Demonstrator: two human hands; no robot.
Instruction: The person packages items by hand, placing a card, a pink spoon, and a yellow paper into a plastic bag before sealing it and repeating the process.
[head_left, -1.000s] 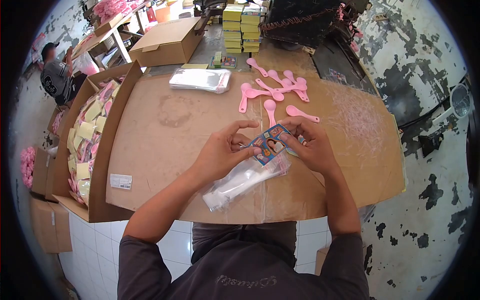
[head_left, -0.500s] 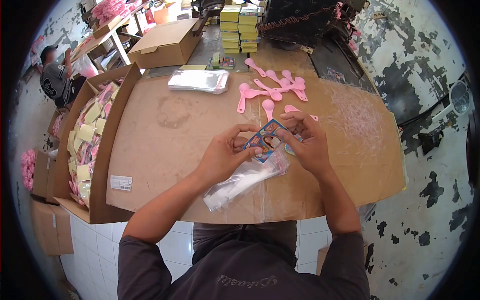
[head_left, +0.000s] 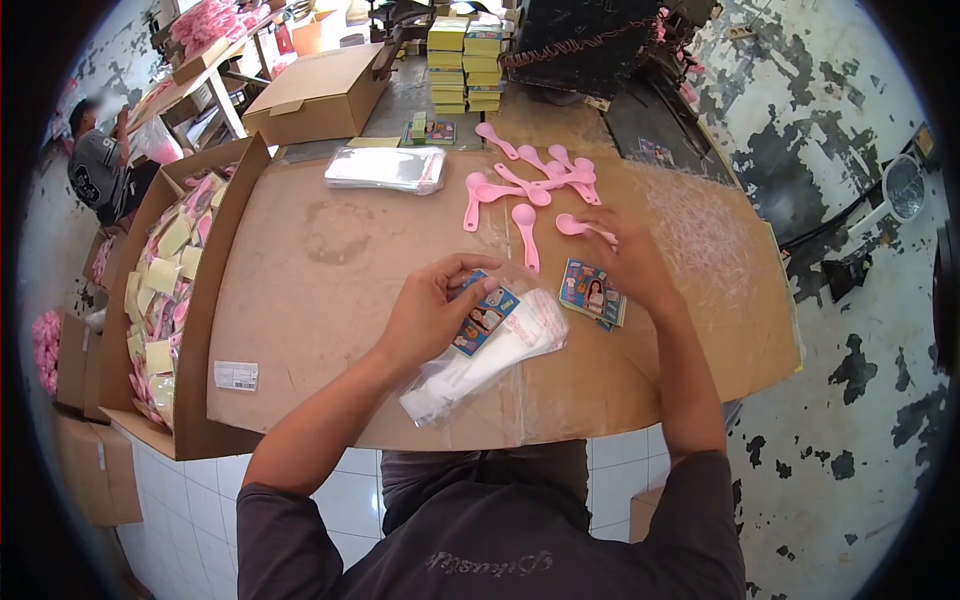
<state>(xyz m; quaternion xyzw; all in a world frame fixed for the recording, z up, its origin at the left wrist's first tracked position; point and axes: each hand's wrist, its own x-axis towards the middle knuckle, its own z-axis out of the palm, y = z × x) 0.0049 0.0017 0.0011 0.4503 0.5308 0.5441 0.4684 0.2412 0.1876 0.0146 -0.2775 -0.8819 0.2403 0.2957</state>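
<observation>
A printed card is being held in the left hand, pinched narrowly between the thumb and the fingers, with its blue pictured face being turned upward and its lower part being kept above the clear plastic bags. The bags are being spread in a slanting bundle on the cardboard sheet, near its front edge. The right hand is being held over the handle end of a pink spoon, with the fingers being curled downward; whether the spoon is being gripped cannot be told, as the fingertips are partly being blurred and hidden. Just below that hand, a small stack of cards is being left uneven on the cardboard, to the right of the bags. Another single spoon is being laid between the two hands, toward the far side, and a loose pile of pink spoons is being spread beyond it. A flat stack of clear bags is being placed left of the pile. At the left edge, an open carton is being filled by pink items and pale yellow cards.
</observation>
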